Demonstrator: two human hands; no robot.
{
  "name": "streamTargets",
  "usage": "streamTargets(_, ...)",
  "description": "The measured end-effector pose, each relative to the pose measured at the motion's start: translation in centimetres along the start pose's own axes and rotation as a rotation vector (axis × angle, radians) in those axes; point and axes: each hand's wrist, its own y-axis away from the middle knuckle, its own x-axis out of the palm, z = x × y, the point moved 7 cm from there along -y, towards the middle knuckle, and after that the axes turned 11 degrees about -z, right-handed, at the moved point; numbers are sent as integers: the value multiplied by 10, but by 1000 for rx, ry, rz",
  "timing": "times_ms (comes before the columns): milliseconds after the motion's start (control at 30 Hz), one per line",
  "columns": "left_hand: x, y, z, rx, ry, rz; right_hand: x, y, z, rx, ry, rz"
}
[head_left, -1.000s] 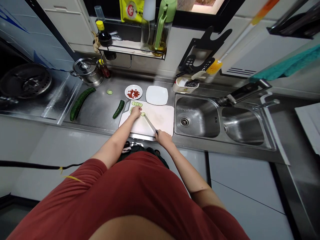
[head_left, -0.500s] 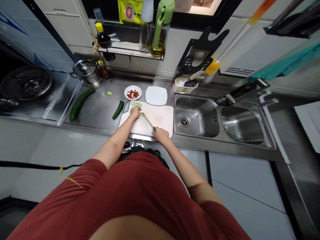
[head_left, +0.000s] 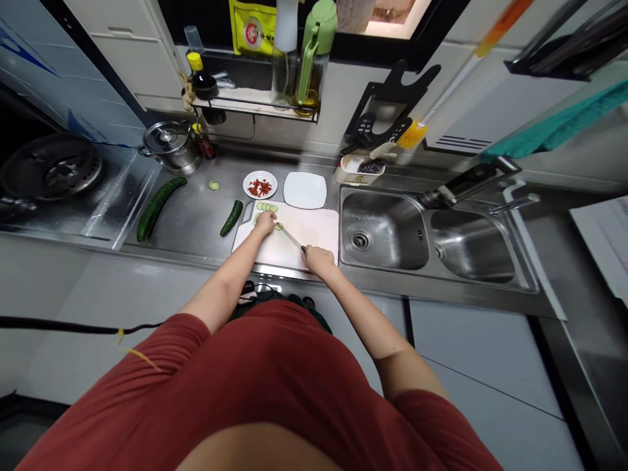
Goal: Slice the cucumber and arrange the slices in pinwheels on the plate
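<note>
In the head view, a white cutting board (head_left: 314, 226) lies on the counter. My right hand (head_left: 318, 260) is closed around the dark handle of a knife (head_left: 291, 238), its blade slanting up and left across the board. At the blade's tip lies a cucumber slice (head_left: 279, 227). My left hand (head_left: 265, 224) is bent over the board beside the tip, fingertips pinched on a bit of cucumber that they mostly hide. Just beyond it, several thin cucumber slices (head_left: 266, 207) overlap in a row. A cut length of cucumber (head_left: 231, 218) rests left of the board.
Behind the board stand a white plate of chopped red pieces (head_left: 260, 186) and a square white plate (head_left: 305, 190). A whole cucumber (head_left: 159, 206), a cucumber end (head_left: 214, 186) and a lidded steel pot (head_left: 171, 147) are to the left. A double sink (head_left: 385, 229) adjoins on the right.
The view has shifted slightly. Both hands stay nearly in place on the board, and the knife tip is still by the cucumber slice near my left fingertips.
</note>
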Motion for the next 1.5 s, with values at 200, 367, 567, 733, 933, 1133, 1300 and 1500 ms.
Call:
streamTargets(200, 2, 3, 2, 25, 4, -28, 7, 13, -7, 28, -10, 27)
streamTargets(367, 3, 8, 1, 65, -13, -76, 15, 27, -16, 41, -11, 3)
streamTargets(567, 2, 15, 0, 75, -29, -87, 20, 39, -21, 48, -22, 9)
streamTargets(733, 1, 25, -2, 119, -16, -101, 22, 44, -24, 64, -25, 19)
streamTargets(933, 2, 35, -2, 165, 9, -127, 25, 46, -35, 89, -87, -34)
streamTargets(1133, 2, 41, -4, 177, 32, -147, 32, 41, -40, 262, -204, -182)
streamTargets(1300, -1, 47, -10, 194, 29, -145, 40, 32, -38, 321, -295, -217)
streamTargets(1500, 0, 46, -11, 213, -7, -145, 40, 29, -45, 340, -304, -226)
